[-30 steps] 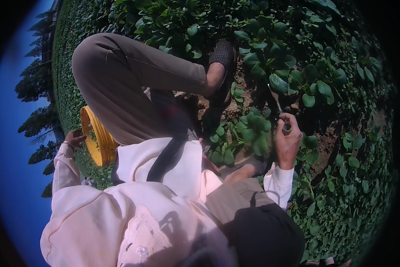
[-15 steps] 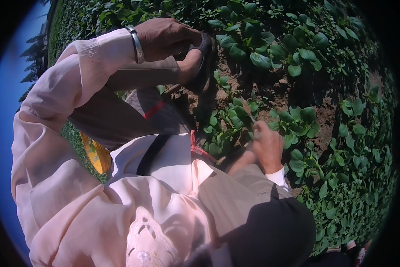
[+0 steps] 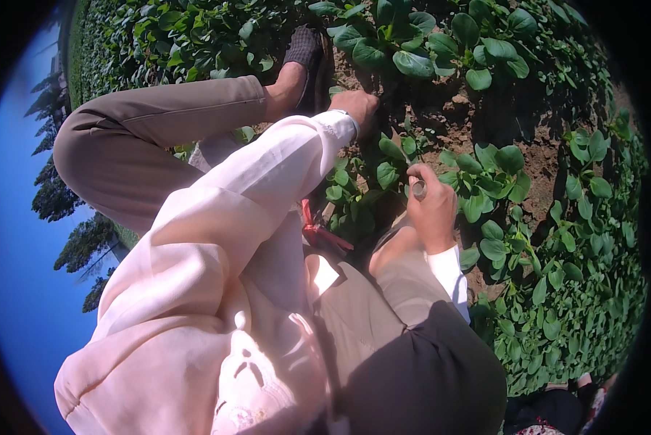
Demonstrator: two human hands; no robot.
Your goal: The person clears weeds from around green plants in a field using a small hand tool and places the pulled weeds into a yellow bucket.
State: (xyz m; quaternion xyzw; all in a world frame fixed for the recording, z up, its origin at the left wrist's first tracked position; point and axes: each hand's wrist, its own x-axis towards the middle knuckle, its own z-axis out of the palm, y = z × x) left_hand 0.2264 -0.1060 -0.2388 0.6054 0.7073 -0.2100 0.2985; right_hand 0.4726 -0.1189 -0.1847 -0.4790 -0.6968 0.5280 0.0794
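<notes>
- Field of low green plants [image 3: 557,333]: spreads out on all sides of the dark shoe [image 3: 306,52], thickest well to its right and below.
- Bare brown soil [image 3: 452,109]: a clodded, partly shaded strip right of the shoe.
- Pale pink shirt [image 3: 188,290]: well below the shoe and to its left, one sleeve stretching up toward it.
- Brown trousers [image 3: 159,134]: one bent leg runs left from the ankle above the shoe's opening; the rest lies well below the shoe.
- Leafy plant [image 3: 385,174]: rooted below and right of the shoe, partly shaded, between the two hands.
- Right hand [image 3: 432,206]: farther below and right of the shoe, fingers closed firmly around a handle.
- Left hand [image 3: 358,107]: near the shoe, just below and right of it, back upward and fingers curled under; I cannot tell how far they close or whether they grip anything.
- Hand tool [image 3: 419,190]: below and right of the shoe, in the right hand, its round handle end showing and its thin front part pointing up by the plant's leaves.
- Red ties [image 3: 322,233]: well below the shoe, almost straight down from it.
</notes>
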